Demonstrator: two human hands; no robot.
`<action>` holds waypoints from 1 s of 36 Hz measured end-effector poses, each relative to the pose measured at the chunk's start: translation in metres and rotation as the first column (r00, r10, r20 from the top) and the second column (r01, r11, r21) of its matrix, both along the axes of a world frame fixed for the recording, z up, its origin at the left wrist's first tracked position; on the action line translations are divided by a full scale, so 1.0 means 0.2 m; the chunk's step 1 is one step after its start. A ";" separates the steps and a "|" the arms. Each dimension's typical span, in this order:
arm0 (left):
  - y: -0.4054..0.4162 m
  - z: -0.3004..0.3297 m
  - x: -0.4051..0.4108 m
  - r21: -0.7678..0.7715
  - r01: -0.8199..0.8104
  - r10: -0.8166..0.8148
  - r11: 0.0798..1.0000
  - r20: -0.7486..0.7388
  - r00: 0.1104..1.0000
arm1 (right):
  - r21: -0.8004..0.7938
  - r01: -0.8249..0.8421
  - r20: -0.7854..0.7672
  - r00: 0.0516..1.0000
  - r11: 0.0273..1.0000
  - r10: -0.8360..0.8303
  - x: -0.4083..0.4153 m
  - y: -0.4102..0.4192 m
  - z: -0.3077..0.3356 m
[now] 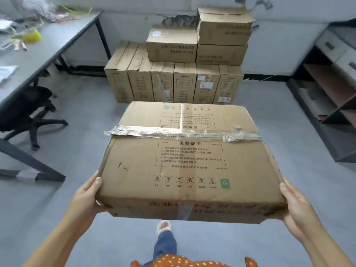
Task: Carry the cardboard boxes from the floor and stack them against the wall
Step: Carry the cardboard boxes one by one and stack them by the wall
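In the head view the left hand [87,193] and right hand [296,204] each grasp a near corner of the carried box [185,162], held clear of the floor, its long axis running away toward the wall stack [173,81] straight ahead

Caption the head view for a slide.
Both hands, left and right, carry a taped cardboard box toward the stacked boxes by the wall.

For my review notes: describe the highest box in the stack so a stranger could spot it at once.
Look to the far wall, where a row of upright boxes stands. Three smaller cartons lie on top, at the right. The top carton alone rests on another carton, with a torn, lifted flap.
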State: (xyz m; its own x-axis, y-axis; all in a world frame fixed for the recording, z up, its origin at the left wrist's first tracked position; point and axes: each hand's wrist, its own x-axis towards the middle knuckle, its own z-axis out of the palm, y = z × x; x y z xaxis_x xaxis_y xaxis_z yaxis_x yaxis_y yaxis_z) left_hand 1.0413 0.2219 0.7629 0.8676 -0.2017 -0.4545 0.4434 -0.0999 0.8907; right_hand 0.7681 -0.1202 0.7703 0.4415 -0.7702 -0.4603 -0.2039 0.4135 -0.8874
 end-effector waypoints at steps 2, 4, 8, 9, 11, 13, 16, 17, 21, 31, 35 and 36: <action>-0.05 0.03 0.19 -0.002 0.013 -0.013 1.000 0.003 1.000 | -0.006 -0.005 0.011 1.000 1.000 0.005 0.19 -0.05 0.02; -0.10 0.06 0.35 0.011 0.020 -0.020 1.000 0.011 1.000 | -0.017 0.002 0.010 1.000 1.000 -0.002 0.34 -0.09 0.04; -0.19 0.08 0.66 -0.002 0.031 -0.031 1.000 0.022 0.999 | -0.033 -0.001 0.016 1.000 0.999 0.001 0.64 -0.20 0.06; -0.22 0.08 0.74 -0.013 0.036 -0.036 0.999 0.021 0.999 | -0.037 -0.001 0.017 1.000 0.999 0.002 0.72 -0.24 0.06; -0.28 0.08 0.89 -0.013 0.043 -0.042 0.999 0.024 0.999 | -0.041 -0.006 0.016 1.000 0.999 0.006 0.87 -0.30 0.07; -0.34 0.07 1.03 -0.009 0.040 -0.039 0.999 0.027 0.999 | -0.044 -0.022 0.010 1.000 0.999 0.022 1.02 -0.38 0.07; -0.47 0.04 1.26 -0.004 0.028 -0.028 1.000 0.031 0.999 | -0.055 -0.038 0.007 0.999 0.998 0.039 1.26 -0.51 0.04; -0.51 0.03 1.33 -0.002 0.025 -0.025 1.000 0.035 0.999 | -0.059 -0.041 0.009 0.999 0.997 0.042 1.34 -0.56 0.04; -0.71 -0.02 1.65 -0.001 0.018 -0.018 1.000 0.039 0.999 | -0.058 -0.060 0.027 0.998 0.996 0.062 1.69 -0.80 -0.01; -1.26 0.01 2.41 -0.024 -0.039 0.040 0.999 0.028 0.999 | -0.045 -0.112 0.041 0.993 0.993 0.114 2.52 -1.40 0.03; -1.44 0.03 2.67 -0.035 -0.047 0.047 0.998 0.021 0.999 | -0.044 -0.135 0.035 0.990 0.990 0.136 2.80 -1.58 0.09; -1.48 0.03 2.74 -0.038 -0.045 0.046 0.998 0.019 0.999 | -0.050 -0.138 0.035 0.990 0.989 0.140 2.87 -1.62 0.10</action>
